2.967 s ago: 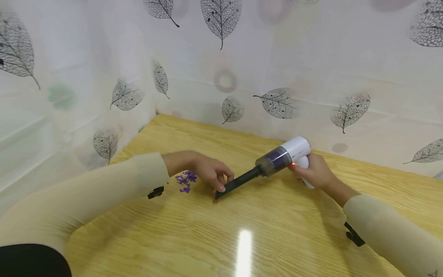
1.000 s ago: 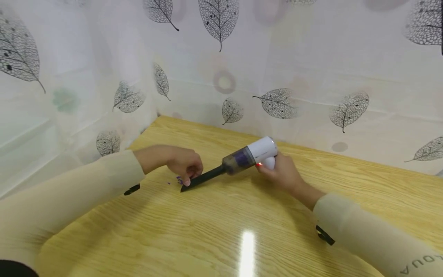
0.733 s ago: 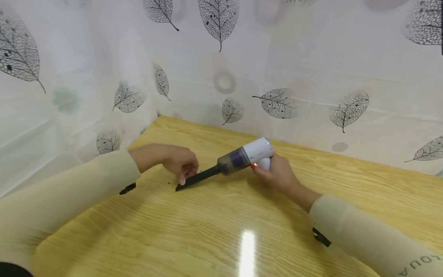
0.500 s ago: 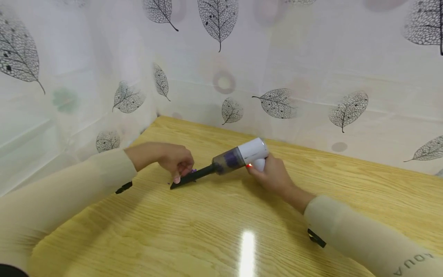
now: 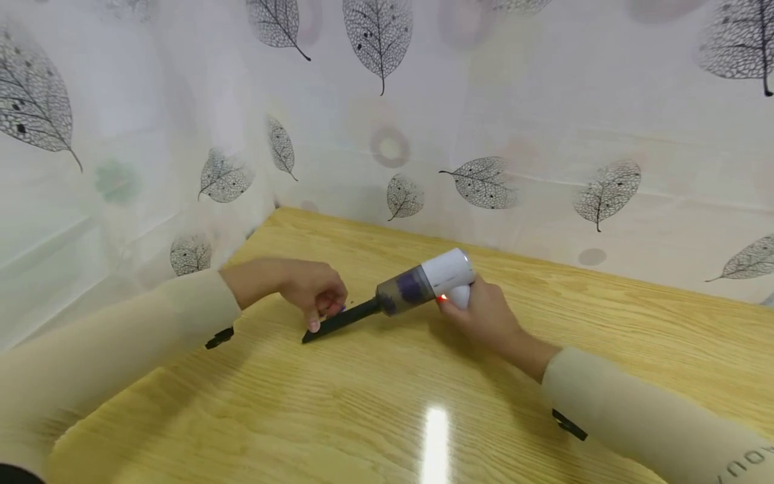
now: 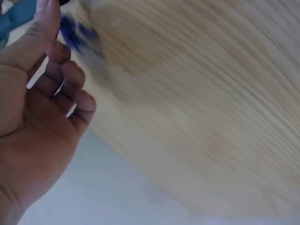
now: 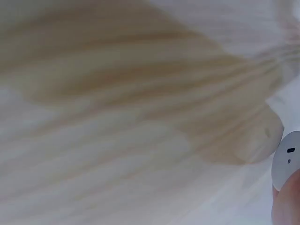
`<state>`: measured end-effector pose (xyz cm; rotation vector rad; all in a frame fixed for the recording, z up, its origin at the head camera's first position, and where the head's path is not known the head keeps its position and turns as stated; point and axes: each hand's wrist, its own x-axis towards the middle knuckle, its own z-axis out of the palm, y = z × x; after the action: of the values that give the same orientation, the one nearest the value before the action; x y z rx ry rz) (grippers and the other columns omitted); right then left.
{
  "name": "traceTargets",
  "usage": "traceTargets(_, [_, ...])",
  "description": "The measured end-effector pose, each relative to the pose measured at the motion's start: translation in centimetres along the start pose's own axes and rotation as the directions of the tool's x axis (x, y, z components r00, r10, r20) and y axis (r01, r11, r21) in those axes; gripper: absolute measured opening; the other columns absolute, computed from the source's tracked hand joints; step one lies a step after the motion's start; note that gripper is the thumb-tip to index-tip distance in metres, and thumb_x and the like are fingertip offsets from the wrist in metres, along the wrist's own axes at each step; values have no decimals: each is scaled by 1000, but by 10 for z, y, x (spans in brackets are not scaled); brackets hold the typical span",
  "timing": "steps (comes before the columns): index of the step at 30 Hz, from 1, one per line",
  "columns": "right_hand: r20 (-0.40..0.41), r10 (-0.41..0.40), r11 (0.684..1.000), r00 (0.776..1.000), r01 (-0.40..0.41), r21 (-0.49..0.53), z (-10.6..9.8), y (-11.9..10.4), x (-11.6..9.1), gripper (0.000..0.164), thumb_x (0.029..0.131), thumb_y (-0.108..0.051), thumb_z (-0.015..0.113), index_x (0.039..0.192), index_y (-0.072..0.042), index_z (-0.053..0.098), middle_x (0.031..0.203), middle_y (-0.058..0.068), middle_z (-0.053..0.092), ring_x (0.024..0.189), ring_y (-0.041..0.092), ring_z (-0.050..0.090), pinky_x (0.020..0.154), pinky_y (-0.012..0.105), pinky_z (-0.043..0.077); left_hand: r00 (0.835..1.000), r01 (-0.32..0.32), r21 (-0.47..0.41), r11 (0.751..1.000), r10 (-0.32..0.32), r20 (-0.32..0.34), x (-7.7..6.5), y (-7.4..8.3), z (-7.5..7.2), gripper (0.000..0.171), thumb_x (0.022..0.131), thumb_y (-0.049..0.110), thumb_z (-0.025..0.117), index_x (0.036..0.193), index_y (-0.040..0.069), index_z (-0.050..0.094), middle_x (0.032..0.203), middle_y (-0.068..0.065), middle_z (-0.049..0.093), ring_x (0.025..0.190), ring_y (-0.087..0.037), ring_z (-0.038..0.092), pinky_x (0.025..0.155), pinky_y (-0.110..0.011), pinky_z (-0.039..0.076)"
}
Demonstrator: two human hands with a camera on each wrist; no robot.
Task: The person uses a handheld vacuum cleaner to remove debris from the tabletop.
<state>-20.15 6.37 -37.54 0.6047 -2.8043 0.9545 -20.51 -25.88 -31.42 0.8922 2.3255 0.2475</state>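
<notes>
My right hand grips the handle of a white handheld vacuum cleaner, whose red light is lit. The butt of that handle shows at the edge of the right wrist view. Purple shows inside its see-through dust cup. Tilted down to the left, the long black nozzle has its tip at the tabletop. My left hand pinches the nozzle near that tip, thumb in front and fingers curled behind. Purple bits lie blurred by the left fingertips, mostly hidden in the head view.
The wood-grain table runs back to a pale leaf-print curtain, which hangs behind it and along the left side. A bright light reflection falls on the table's front.
Over three seconds both hands have moved left with the vacuum cleaner, bringing the nozzle to where the purple pile lay. Far fewer purple bits now show; lately the nozzle tip has shifted only slightly.
</notes>
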Motion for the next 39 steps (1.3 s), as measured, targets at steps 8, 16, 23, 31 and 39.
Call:
traceTargets(8, [-74, 30, 995, 997, -37, -94, -44, 57, -25, 36, 83, -31, 65, 93, 0, 50, 65, 9, 55, 54, 17, 49, 44, 28, 39, 979, -132, 185, 974, 157, -127, 51, 42, 1, 26, 76, 25, 77, 96, 18, 62, 81, 7, 60, 73, -5, 52, 70, -23, 45])
traceTargets(16, [-80, 47, 996, 996, -53, -72, -43, 63, -15, 40, 82, -35, 65, 94, 0, 50, 67, 10, 56, 56, 19, 51, 46, 29, 40, 988, -149, 214, 965, 155, -12, 69, 33, -17, 16, 75, 24, 78, 81, 15, 67, 76, 7, 61, 72, -8, 53, 72, -25, 46])
traceTargets(23, [-72, 14, 999, 997, -18, -49, -33, 54, 0, 43, 81, -32, 66, 103, 2, 51, 75, 14, 60, 60, 21, 55, 47, 28, 42, 994, -100, 141, 985, 106, -30, 59, 11, -20, 15, 75, 27, 78, 82, 19, 67, 74, 9, 59, 69, -7, 51, 68, -24, 46])
traceTargets(31, [-89, -8, 998, 996, 3, -61, -25, 46, 6, 43, 81, -34, 66, 102, 0, 51, 73, 12, 59, 59, 21, 54, 47, 28, 41, 996, -77, 141, 987, 84, -41, 47, 6, -20, 14, 76, 28, 77, 81, 20, 67, 74, 9, 60, 69, -7, 52, 69, -25, 46])
traceTargets(39, [-87, -29, 998, 996, 24, -57, -19, 40, 11, 45, 80, -34, 67, 103, 1, 51, 72, 11, 58, 60, 21, 53, 47, 28, 41, 999, -29, 135, 990, 33, -30, 39, 3, -19, 17, 75, 28, 77, 86, 19, 68, 76, 7, 61, 72, -8, 54, 69, -25, 46])
